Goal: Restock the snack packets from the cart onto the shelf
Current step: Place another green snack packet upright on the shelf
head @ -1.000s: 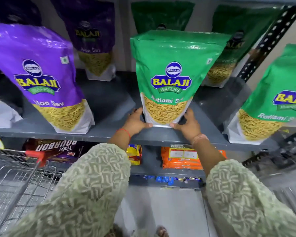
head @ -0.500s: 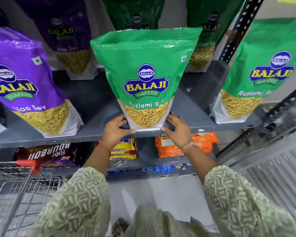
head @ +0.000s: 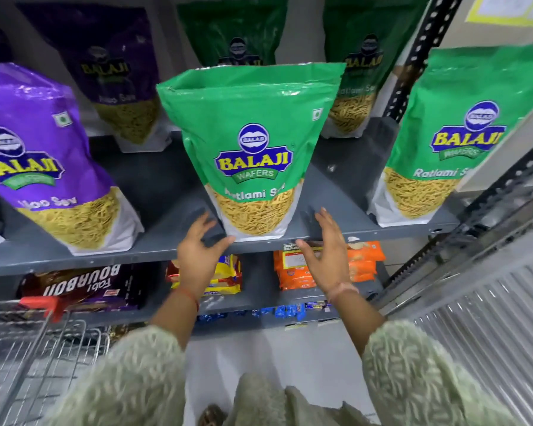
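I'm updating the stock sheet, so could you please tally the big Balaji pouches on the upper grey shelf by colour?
Green Ratlami Sev pouches: 4, namely front middle, front right, back middle, back right.
Purple Aloo Sev pouches: 2, namely front left, back.
Total: 6. A sliver at the far left edge is too cropped to count.

I see green Ratlami Sev packet (head: 253, 155) upright at front edge of grey shelf (head: 166, 219). My left hand (head: 197, 253) spread, thumb tip at packet's lower left corner; contact unclear. My right hand (head: 323, 250) spread, just beside packet, apart. Purple packet (head: 43, 155) left, wire cart (head: 28, 348) lower left
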Tool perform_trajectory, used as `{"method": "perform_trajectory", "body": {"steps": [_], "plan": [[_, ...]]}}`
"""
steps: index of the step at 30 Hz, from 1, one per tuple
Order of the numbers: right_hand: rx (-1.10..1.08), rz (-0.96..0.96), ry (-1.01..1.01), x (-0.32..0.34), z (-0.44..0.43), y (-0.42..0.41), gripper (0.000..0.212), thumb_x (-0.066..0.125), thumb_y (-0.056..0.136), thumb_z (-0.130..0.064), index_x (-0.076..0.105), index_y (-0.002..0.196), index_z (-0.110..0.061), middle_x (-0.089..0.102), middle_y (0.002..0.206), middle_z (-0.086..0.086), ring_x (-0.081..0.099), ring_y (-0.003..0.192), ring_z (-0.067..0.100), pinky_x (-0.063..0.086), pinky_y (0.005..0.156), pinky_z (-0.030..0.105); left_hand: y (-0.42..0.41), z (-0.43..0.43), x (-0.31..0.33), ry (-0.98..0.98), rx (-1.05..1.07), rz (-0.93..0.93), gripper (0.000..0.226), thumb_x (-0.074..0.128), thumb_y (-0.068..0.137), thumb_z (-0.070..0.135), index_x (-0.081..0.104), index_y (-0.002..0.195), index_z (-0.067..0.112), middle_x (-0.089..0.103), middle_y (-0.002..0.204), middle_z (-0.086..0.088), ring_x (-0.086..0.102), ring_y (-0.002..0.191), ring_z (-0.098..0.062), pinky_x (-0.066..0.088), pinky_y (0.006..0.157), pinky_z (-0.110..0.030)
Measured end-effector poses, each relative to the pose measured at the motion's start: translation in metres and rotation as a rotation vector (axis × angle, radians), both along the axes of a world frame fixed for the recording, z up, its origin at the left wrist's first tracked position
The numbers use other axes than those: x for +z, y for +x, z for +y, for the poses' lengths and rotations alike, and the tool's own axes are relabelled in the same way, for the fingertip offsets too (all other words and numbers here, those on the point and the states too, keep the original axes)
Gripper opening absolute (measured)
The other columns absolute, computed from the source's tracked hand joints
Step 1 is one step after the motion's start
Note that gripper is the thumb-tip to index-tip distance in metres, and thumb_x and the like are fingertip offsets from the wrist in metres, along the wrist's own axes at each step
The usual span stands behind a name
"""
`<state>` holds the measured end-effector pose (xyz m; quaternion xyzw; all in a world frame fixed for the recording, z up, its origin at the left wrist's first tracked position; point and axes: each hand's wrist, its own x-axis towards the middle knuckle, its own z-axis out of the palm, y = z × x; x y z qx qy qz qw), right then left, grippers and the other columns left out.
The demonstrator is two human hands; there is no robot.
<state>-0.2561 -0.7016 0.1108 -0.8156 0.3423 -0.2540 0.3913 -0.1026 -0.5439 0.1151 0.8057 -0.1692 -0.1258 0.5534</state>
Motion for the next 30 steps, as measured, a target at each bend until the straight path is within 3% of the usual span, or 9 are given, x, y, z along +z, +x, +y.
{"method": "perform_trajectory", "body": {"steps": [3, 6, 9, 12, 15, 18, 20, 25, 30], "plan": [[-0.205, -0.112, 0.019, -0.017, -0.034, -0.072, 0.056, 0.055, 0.077, -0.044, 0.049, 0.122, -0.011, 0.055, 0.128, 0.014, 0.049, 0.118, 0.025, 0.039, 0.105, 0.044, -0.079, -0.032, 0.003, -0.095, 0.160, -0.075, 0.030, 0.076, 0.067, 0.018, 0.060, 0.093, 0.013, 0.066, 0.073, -0.004, 0.060, 0.076, -0.004, 0.050, 0.078, -0.028], [-0.415, -0.217, 0.081, -0.011, -0.068, -0.105, 0.063, 0.053, 0.070, -0.050, 0.051, 0.116, -0.007, 0.056, 0.105, 0.016, 0.054, 0.099, 0.032, 0.047, 0.086, 0.052, -0.111, -0.069, 0.004, -0.100, -0.064, -0.006, 0.022, 0.076, 0.068, 0.015, 0.058, 0.081, 0.017, 0.058, 0.062, 0.007, 0.057, 0.062, 0.010, 0.043, 0.063, -0.005], [-0.503, -0.203, 0.064, -0.006, -0.122, -0.121, 0.077, 0.069, 0.062, -0.038, 0.039, 0.125, -0.004, 0.043, 0.117, 0.010, 0.047, 0.109, 0.031, 0.041, 0.093, 0.050, -0.114, -0.129, 0.007, -0.109, -0.212, 0.038, 0.027, 0.076, 0.067, 0.019, 0.058, 0.086, 0.019, 0.060, 0.070, 0.001, 0.058, 0.066, 0.004, 0.049, 0.073, -0.021], [-0.294, -0.074, 0.125, 0.006, -0.146, -0.102, 0.089, 0.076, 0.066, -0.008, 0.021, 0.136, -0.001, 0.029, 0.145, 0.021, 0.029, 0.135, 0.032, 0.026, 0.111, 0.031, -0.099, -0.169, 0.010, -0.006, -0.355, -0.026, 0.065, 0.081, 0.061, 0.023, 0.052, 0.118, 0.014, 0.064, 0.111, -0.010, 0.058, 0.105, -0.018, 0.042, 0.093, -0.027], [-0.115, 0.008, 0.203, 0.015, -0.155, -0.077, 0.080, 0.064, 0.076, 0.007, 0.017, 0.140, -0.005, 0.027, 0.149, 0.015, 0.027, 0.137, 0.028, 0.026, 0.098, 0.017, -0.086, -0.191, 0.005, 0.123, -0.507, -0.006, 0.097, 0.082, 0.059, 0.026, 0.027, 0.139, 0.016, 0.039, 0.146, -0.006, 0.035, 0.134, -0.021, 0.029, 0.106, -0.027], [-0.052, 0.055, 0.179, 0.018, -0.154, -0.064, 0.069, 0.057, 0.082, 0.003, 0.021, 0.140, -0.009, 0.035, 0.146, 0.013, 0.033, 0.134, 0.028, 0.032, 0.106, 0.034, -0.073, -0.196, -0.006, 0.190, -0.505, -0.094, 0.089, 0.077, 0.058, 0.038, 0.036, 0.134, 0.020, 0.048, 0.139, -0.010, 0.042, 0.128, -0.031, 0.038, 0.106, -0.047], [-0.080, 0.082, 0.122, 0.015, -0.151, -0.063, 0.063, 0.056, 0.084, -0.002, 0.025, 0.139, -0.011, 0.039, 0.144, 0.014, 0.037, 0.131, 0.030, 0.034, 0.108, 0.044, -0.070, -0.195, -0.011, 0.185, -0.486, -0.083, 0.086, 0.075, 0.057, 0.041, 0.040, 0.131, 0.016, 0.050, 0.138, -0.013, 0.042, 0.130, -0.029, 0.035, 0.109, -0.049], [-0.142, 0.105, 0.064, 0.011, -0.150, -0.063, 0.054, 0.052, 0.085, 0.000, 0.032, 0.134, -0.008, 0.051, 0.133, 0.019, 0.047, 0.121, 0.037, 0.040, 0.099, 0.042, -0.074, -0.201, -0.013, 0.244, -0.488, -0.172, 0.073, 0.073, 0.069, 0.032, 0.040, 0.132, 0.013, 0.049, 0.140, -0.012, 0.033, 0.136, -0.027, 0.016, 0.117, -0.040], [-0.196, 0.094, 0.086, 0.012, -0.145, -0.061, 0.052, 0.051, 0.085, 0.001, 0.033, 0.132, -0.011, 0.052, 0.133, 0.016, 0.048, 0.120, 0.035, 0.040, 0.099, 0.041, -0.073, -0.199, -0.007, 0.250, -0.518, -0.162, 0.082, 0.073, 0.069, 0.029, 0.031, 0.138, 0.016, 0.033, 0.150, -0.010, 0.023, 0.141, -0.028, 0.009, 0.119, -0.039]]}}
